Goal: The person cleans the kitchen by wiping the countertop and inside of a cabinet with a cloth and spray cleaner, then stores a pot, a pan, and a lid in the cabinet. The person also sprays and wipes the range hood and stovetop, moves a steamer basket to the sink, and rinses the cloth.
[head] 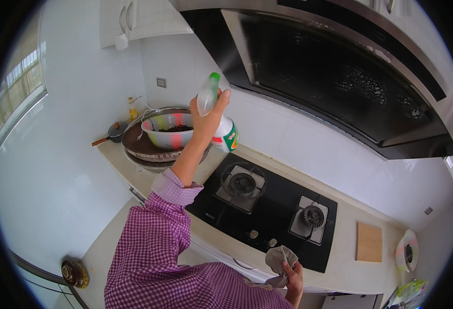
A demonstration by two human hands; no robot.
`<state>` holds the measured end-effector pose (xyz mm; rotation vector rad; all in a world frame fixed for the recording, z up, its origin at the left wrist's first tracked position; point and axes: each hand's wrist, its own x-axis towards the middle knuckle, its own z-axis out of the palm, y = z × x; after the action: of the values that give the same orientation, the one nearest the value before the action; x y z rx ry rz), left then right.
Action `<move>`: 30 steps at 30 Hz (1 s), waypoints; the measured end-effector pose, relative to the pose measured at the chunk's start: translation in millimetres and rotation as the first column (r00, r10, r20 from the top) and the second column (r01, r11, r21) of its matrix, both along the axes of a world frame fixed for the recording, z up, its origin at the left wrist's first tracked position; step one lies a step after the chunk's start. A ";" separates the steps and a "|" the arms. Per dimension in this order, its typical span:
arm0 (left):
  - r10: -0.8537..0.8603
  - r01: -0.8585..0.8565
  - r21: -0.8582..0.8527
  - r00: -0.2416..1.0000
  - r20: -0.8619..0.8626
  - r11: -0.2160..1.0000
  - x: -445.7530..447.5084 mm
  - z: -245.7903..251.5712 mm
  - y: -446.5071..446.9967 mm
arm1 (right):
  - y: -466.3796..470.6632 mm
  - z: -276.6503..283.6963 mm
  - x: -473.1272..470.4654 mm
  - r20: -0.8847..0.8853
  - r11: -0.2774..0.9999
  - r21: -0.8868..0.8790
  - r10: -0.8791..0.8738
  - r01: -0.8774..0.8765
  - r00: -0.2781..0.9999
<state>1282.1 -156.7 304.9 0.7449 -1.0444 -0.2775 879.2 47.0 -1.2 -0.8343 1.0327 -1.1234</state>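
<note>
My left hand [207, 121] is raised in front of the tiled wall, wrapped around a spray bottle [226, 136]. The bottle is white with a green and red label; its trigger head has a green tip and points up towards the range hood [307, 73]. White foam and droplets cling to the hood's dark panel, mostly on the right. Low in the view, my right hand [294, 276] grips a crumpled grey cloth [282, 259] near the counter's front edge. Between and below my hands lies a black two-burner gas hob [272, 201].
Left of the hob, a striped plastic basin [164, 137] stands in a wide round tray, beside a small lidded pot [117, 132] and a yellow-labelled bottle [133, 109]. A wooden board [369, 242] and another bowl [406, 250] are on the right. A brown jar [75, 272] stands lower left.
</note>
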 end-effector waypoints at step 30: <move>-0.252 0.286 -0.226 0.953 0.167 0.931 -74.5 106.6 73.0 | 17.8 17.2 9.6 0.049 0.981 -0.182 -0.058 0.066 0.997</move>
<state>1207.5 -83.7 411.5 0.3962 -1.2875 -0.3276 888.8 64.7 16.0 -0.9241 0.9337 -1.2987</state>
